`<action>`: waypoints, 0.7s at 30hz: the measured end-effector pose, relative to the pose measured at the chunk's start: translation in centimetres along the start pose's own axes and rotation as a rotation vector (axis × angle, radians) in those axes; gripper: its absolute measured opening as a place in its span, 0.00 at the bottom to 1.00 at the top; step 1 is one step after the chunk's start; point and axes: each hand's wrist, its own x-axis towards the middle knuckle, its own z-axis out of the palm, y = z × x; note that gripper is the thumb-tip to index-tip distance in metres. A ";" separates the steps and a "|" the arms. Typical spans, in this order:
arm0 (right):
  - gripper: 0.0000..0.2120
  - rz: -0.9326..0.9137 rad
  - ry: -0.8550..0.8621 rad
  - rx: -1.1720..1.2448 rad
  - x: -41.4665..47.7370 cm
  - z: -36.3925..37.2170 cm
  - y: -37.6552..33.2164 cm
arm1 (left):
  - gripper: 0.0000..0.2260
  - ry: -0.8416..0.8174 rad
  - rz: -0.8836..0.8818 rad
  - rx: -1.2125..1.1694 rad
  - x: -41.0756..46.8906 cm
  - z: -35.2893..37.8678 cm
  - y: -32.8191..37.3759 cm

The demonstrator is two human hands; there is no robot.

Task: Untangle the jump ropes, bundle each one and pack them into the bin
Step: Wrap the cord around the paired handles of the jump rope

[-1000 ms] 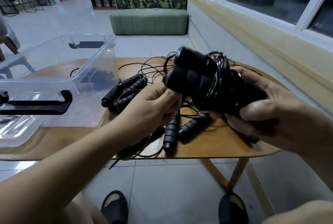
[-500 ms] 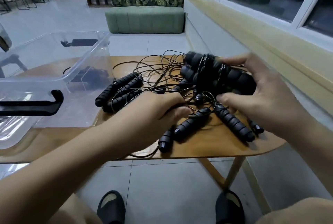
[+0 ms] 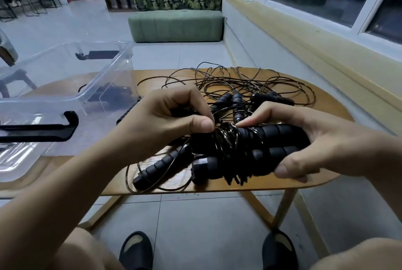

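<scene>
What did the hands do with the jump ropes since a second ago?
The right hand lowered the rope bundle from the air, loosened its hold, and now grips its two handles again, nearer the person. The left hand came up off the table and pinches the wound cord. The clear bin and the table stayed put.
</scene>
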 end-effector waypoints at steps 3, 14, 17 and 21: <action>0.34 -0.080 -0.029 0.191 0.0 0.3 0.2 | 0.13 0.052 -0.043 -0.141 0.4 -0.2 -0.7; 0.31 -0.262 0.247 0.281 1.2 1.9 0.5 | 0.11 0.293 -0.235 -0.137 0.7 3.5 -2.7; 0.29 -0.259 0.361 0.215 1.7 2.4 0.6 | 0.14 0.338 -0.300 -0.150 0.6 4.1 -2.4; 0.30 -0.261 0.464 0.167 2.0 2.7 0.7 | 0.16 0.263 -0.317 -0.214 0.3 4.1 -1.5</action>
